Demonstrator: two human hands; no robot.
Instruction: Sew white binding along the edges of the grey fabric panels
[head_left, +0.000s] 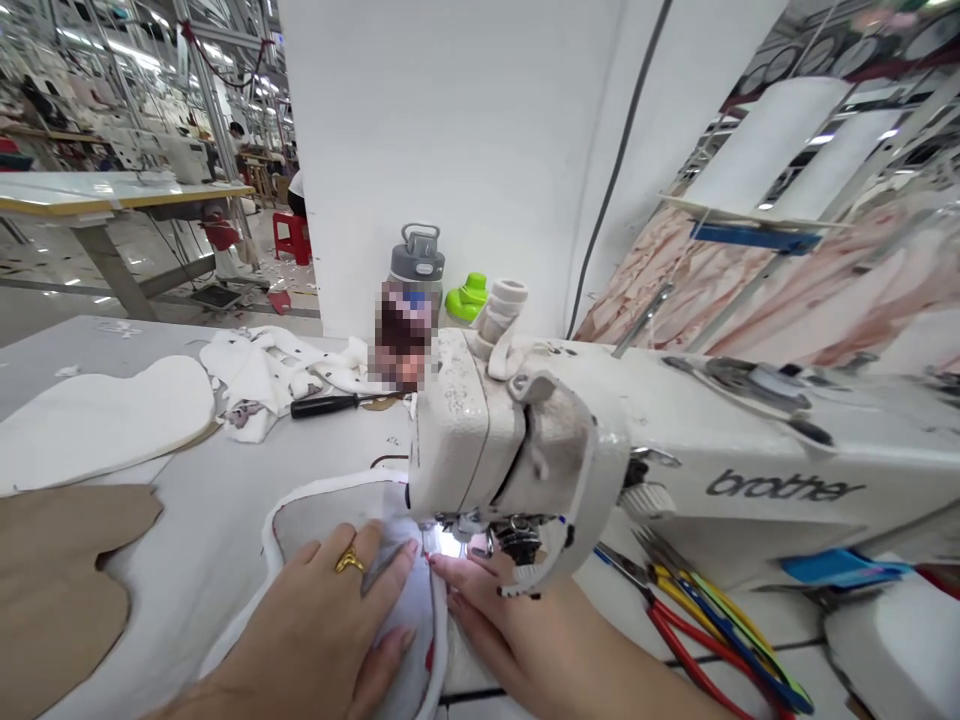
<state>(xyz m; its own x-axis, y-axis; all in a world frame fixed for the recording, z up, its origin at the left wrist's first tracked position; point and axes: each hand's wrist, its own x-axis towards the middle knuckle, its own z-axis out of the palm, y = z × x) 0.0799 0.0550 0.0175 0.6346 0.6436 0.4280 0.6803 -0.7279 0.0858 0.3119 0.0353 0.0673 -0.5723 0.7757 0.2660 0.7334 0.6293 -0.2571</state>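
My left hand (330, 600), a gold ring on one finger, lies palm down with fingers apart on a grey fabric piece (315, 515) with a white padded edge. The fabric runs under the head of a white sewing machine (457, 430). My right hand (502, 600) is at the fabric's right edge, close to the lit needle area. Its index fingertip touches the edge near the presser foot, and its fingers look closed on the border. The machine head and its guard partly cover this hand.
Scissors with red handles (690, 640) and other tools lie right of my right arm. A black-handled screwdriver (326, 405), white fabric scraps (255, 375), a white cut piece (112, 420) and a brown template (60, 590) are on the left. A grey-lidded bottle (418, 255) stands behind the machine.
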